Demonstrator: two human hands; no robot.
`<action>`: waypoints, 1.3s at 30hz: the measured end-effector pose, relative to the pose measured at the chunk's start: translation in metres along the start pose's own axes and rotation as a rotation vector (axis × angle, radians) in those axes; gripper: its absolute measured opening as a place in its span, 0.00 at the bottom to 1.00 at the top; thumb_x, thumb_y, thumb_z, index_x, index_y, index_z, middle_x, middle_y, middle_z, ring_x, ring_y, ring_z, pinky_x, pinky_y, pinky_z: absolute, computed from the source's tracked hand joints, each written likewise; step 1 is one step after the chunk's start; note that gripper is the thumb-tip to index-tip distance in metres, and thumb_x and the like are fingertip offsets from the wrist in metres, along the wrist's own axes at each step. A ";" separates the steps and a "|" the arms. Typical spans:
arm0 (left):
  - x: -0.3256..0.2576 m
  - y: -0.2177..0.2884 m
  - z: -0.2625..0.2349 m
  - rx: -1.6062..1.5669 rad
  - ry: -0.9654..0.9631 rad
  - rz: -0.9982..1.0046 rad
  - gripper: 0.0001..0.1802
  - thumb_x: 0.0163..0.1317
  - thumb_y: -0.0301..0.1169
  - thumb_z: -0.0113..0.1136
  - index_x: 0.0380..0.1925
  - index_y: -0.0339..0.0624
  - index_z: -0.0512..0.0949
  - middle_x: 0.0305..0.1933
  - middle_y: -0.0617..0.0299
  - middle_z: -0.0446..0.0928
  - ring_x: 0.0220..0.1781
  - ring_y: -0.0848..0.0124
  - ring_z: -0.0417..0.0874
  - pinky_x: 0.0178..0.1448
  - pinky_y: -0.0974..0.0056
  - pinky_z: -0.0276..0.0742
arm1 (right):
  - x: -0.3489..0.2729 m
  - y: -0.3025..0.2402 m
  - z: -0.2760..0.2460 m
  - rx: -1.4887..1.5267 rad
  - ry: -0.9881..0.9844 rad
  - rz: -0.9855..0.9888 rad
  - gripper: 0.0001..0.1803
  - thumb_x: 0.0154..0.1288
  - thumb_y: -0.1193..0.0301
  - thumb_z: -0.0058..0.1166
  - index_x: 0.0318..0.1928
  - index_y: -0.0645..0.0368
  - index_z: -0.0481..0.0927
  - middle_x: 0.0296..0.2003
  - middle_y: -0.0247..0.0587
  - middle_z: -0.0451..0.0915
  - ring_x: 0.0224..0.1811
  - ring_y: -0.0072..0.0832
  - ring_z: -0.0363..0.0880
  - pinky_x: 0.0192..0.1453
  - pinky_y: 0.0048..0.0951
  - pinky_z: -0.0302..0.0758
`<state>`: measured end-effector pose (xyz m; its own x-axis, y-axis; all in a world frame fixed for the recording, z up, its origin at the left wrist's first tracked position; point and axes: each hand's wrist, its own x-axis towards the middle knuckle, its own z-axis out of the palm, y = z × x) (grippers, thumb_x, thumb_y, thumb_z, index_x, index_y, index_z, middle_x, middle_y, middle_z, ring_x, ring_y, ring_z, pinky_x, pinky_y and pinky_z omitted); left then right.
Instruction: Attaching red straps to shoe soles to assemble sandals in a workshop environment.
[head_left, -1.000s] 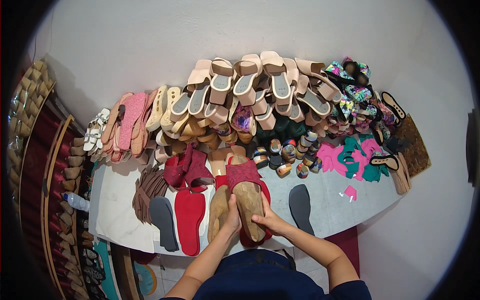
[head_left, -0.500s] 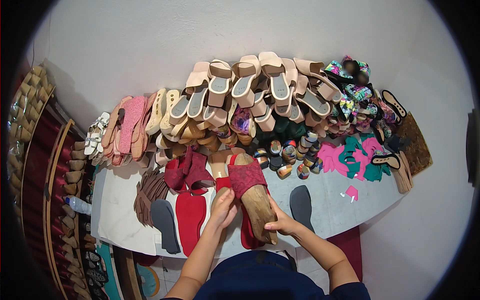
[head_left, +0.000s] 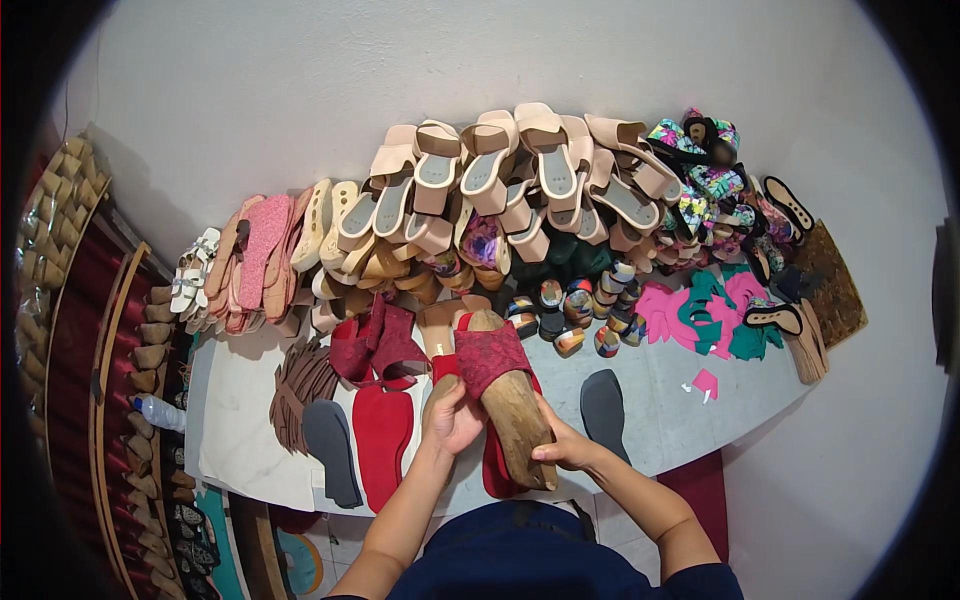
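A wooden shoe last [head_left: 518, 420] is held tilted over the table's near middle. A dark red lace upper [head_left: 490, 358] wraps across its front part as a wide strap. My right hand [head_left: 563, 440] grips the last at its heel end, thumb on top. Beside the last's left edge is my left hand [head_left: 452, 418], palm up with the thumb raised off the upper; its fingertips are partly hidden at the last. Under the last lies a red sole [head_left: 496, 470], mostly covered. Another red sole [head_left: 383, 440] and a dark grey sole [head_left: 331, 450] lie left of my left hand.
Pale pink heeled sandals [head_left: 490, 165] are piled along the wall. Two dark red uppers [head_left: 385, 345] and brown strips [head_left: 303, 395] lie left. At right are a grey sole [head_left: 602, 410], patterned heels [head_left: 570, 342] and pink and green scraps [head_left: 705, 318] on the grey table [head_left: 660, 430].
My left thumb has lifted away from the edge of the lace upper, and that hand has opened slightly. The last has hardly moved, with my right hand still gripping its heel.
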<state>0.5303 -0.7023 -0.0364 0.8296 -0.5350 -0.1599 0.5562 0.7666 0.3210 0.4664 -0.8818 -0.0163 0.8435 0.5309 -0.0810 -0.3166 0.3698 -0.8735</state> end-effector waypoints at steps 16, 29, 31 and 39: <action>0.027 0.014 -0.022 0.559 0.348 0.354 0.28 0.61 0.51 0.34 0.45 0.36 0.67 0.41 0.56 0.73 0.41 0.69 0.75 0.48 0.67 0.69 | 0.012 0.001 0.006 -0.245 0.024 -0.044 0.58 0.42 0.64 0.62 0.62 0.59 0.29 0.61 0.47 0.41 0.65 0.35 0.39 0.65 0.33 0.41; 0.039 0.007 0.022 -0.089 -0.250 0.010 0.37 0.56 0.57 0.34 0.51 0.33 0.61 0.45 0.43 0.69 0.43 0.50 0.74 0.48 0.51 0.71 | 0.020 0.005 0.011 -0.235 0.030 -0.053 0.59 0.41 0.64 0.62 0.61 0.60 0.29 0.61 0.47 0.41 0.65 0.35 0.38 0.65 0.33 0.41; 0.039 0.006 0.012 -0.044 -0.216 0.051 0.35 0.56 0.55 0.35 0.51 0.34 0.61 0.45 0.44 0.69 0.45 0.50 0.73 0.48 0.51 0.70 | 0.020 0.003 0.014 -0.261 0.030 -0.065 0.59 0.41 0.64 0.62 0.61 0.60 0.29 0.60 0.47 0.41 0.65 0.35 0.38 0.65 0.33 0.41; 0.044 0.006 -0.001 0.048 -0.110 0.011 0.37 0.54 0.57 0.36 0.52 0.34 0.59 0.48 0.45 0.68 0.47 0.52 0.72 0.50 0.53 0.69 | 0.019 0.007 0.005 -0.171 0.002 -0.020 0.58 0.42 0.65 0.62 0.62 0.59 0.30 0.60 0.46 0.42 0.64 0.34 0.40 0.65 0.33 0.42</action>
<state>0.5703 -0.7208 -0.0423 0.8240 -0.5640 -0.0538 0.5417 0.7563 0.3668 0.4779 -0.8657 -0.0211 0.8499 0.5231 -0.0637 -0.2215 0.2449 -0.9439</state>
